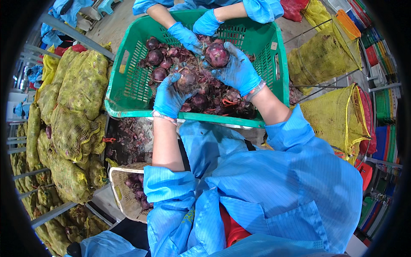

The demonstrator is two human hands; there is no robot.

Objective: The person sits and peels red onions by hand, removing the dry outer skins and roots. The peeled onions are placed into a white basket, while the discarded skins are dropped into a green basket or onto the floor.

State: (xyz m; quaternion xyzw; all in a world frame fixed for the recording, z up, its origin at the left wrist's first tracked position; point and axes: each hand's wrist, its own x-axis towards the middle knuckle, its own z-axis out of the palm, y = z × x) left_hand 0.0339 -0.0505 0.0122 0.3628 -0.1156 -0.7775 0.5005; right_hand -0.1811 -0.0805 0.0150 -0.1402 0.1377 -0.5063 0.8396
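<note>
My left hand (170, 95), in a blue glove, holds a red onion (188, 80) low over the front half of a green plastic crate (192, 118). Gripped in my right hand (240, 70), also gloved in blue, is a large red onion (217, 54), a little higher and to the right. Beneath both hands lie several red onions, loose onion skins and a few red-orange strips (228, 102). Two blue-gloved hands (189, 37) of a person opposite reach into the same crate, close to the onion in my right hand.
Full yellow mesh sacks (82, 83) are stacked at the left. A beige basket (123, 192) with red onions stands lower left. Yellow mesh bags (334, 119) hang on metal frames at the right, near stacked coloured crates (383, 138). Onion skins (128, 138) litter the floor.
</note>
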